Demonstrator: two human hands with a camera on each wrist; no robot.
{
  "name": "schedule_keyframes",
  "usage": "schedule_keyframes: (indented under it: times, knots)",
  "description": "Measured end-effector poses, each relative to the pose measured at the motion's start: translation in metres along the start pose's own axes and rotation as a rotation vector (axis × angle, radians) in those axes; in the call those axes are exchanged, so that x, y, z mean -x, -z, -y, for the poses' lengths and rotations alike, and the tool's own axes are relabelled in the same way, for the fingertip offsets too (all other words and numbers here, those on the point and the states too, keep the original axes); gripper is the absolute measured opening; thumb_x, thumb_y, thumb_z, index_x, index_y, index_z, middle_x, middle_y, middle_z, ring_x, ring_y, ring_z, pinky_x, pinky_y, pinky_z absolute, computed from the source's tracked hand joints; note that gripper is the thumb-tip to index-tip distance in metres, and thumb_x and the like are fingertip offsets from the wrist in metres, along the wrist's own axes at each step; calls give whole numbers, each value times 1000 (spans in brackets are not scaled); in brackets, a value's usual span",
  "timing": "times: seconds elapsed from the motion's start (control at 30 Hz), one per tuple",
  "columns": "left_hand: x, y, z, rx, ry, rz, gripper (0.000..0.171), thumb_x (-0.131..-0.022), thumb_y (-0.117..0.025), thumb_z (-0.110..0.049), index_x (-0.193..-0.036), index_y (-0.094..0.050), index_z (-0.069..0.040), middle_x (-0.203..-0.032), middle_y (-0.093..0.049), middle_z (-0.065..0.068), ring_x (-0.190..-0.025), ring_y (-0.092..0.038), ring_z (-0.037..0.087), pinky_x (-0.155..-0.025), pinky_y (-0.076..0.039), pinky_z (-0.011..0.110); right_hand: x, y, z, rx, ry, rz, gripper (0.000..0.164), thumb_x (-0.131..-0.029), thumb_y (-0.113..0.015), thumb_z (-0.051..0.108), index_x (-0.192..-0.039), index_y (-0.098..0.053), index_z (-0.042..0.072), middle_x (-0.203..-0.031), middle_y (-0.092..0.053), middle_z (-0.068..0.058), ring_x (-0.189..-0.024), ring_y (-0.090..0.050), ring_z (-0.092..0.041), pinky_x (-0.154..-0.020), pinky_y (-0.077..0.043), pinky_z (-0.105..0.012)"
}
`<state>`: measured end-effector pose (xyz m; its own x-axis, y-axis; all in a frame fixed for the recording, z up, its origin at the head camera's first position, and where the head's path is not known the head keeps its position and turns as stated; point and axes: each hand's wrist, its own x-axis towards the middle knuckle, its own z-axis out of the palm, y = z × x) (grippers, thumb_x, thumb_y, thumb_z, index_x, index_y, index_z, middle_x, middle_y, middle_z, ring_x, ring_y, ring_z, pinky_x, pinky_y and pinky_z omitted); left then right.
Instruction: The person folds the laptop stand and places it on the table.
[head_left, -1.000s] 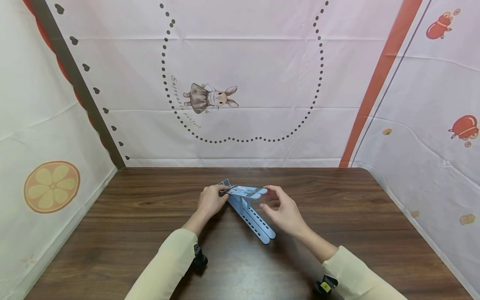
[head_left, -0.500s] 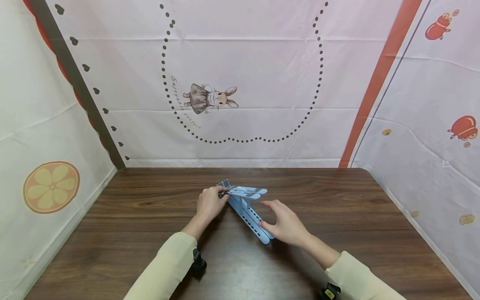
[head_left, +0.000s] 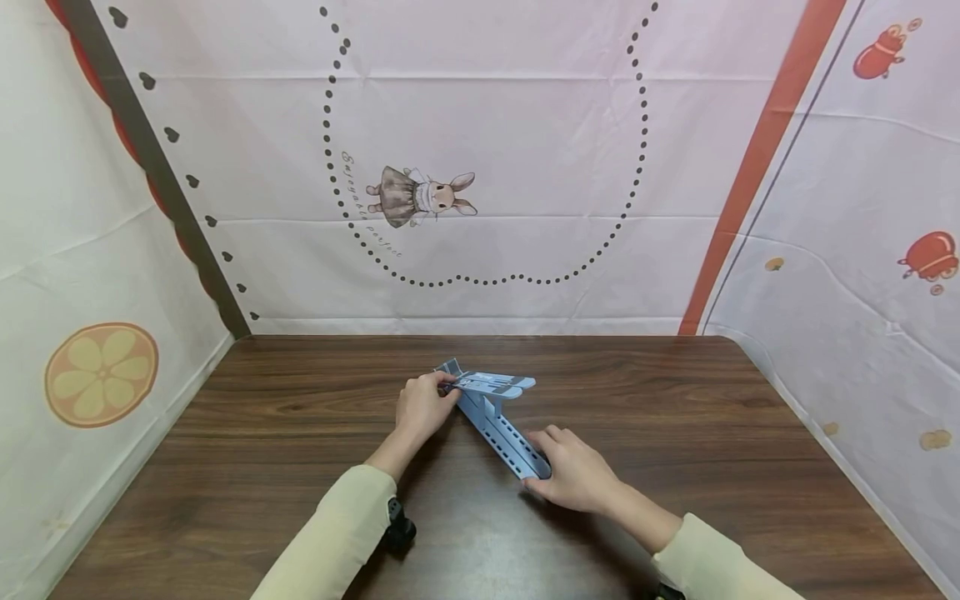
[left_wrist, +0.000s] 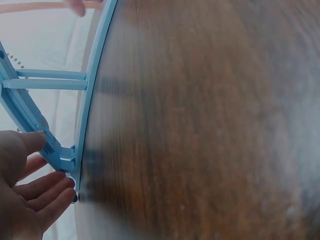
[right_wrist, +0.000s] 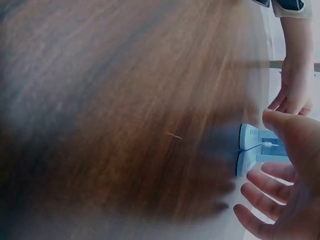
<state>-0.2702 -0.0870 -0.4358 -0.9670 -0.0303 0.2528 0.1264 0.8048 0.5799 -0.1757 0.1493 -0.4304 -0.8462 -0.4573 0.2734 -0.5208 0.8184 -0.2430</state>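
Observation:
A light blue folding laptop stand (head_left: 501, 440) rests on the table, its two slotted base rails running diagonally toward the right hand. The upper arms (head_left: 491, 383) are raised at a slant above the base, held up by struts. At the far hinged end, my left hand (head_left: 425, 408) pinches the stand between thumb and fingers. My right hand (head_left: 573, 473) is at the near end of the base, thumb on one side and fingers on the other. In the right wrist view, the rounded rail ends (right_wrist: 248, 137) lie side by side between that thumb and the fingers.
The dark wood-grain table (head_left: 300, 400) reaches back to a white printed cloth (head_left: 525, 150) hung behind it and along both sides. A black wrist camera (head_left: 400, 527) is strapped at the left sleeve.
My right hand has moved from beside the raised arms down and toward me to the near end of the base. The left hand and the stand have stayed in place.

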Motion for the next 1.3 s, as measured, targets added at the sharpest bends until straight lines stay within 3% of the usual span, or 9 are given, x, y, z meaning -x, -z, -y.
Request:
schedule_keyframes:
  times: [0.23,0.53,0.9,1.3]
  knots:
    - [-1,-1,-1,9,7,5,22,-80,-68,-27,-100,-71,-19,-95,-71,3,-73,-63,17,-55,-46,31,2,-4,-1,30,-9,-10,55,-65,-77,40,-108,-63,8,-86,-53,3,-77,-49,-11,-59,-44,-26]
    - [-4,-5,-1,39,-17,-8,20,-79,-70,-24,-97,-72,-16,-88,-71,2,-71,-61,13,-61,-49,32,4,-5,-3,48,-4,11,54,-67,-77,39,-109,-62,7,-89,-54,1,-76,-48,-12,-58,-42,-24]
    - [-10,-10,-4,95,-28,-1,21,-80,-69,-23,-99,-71,-15,-91,-71,2,-82,-66,16,-71,-52,35,3,-8,-2,55,-37,21,55,-68,-76,39,-109,-62,6,-89,-54,1,-75,-47,-11,-57,-42,-23]
    - [-16,-17,-7,126,-50,-10,19,-79,-68,-21,-97,-72,-16,-90,-71,1,-82,-66,18,-70,-51,36,5,-9,0,21,-31,18,54,-68,-77,36,-109,-62,5,-85,-51,3,-74,-45,-10,-56,-40,-21]
